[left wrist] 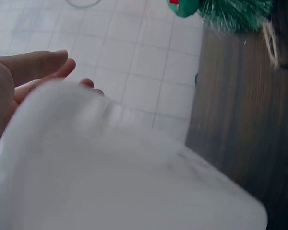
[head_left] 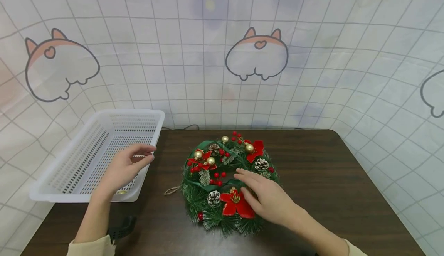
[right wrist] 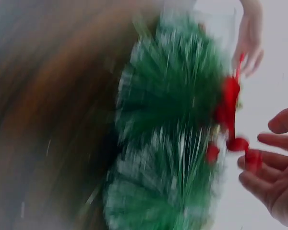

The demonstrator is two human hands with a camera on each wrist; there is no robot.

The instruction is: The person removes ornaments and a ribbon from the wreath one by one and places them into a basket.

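Head view: my left hand (head_left: 122, 170), fingers loose, holding nothing, by a white perforated plastic basket (head_left: 138, 112); my right hand (head_left: 267, 198), fingers extended, grasping nothing, over a round green artificial-pine wreath (head_left: 197, 197) on the brown wooden bench (head_left: 329, 179). Left wrist: the basket's wall part-hides that hand. Right wrist: blurred; I can't tell contact. I'd handle the wreath lightly, sparing its red trimmings (right wrist: 226, 105).
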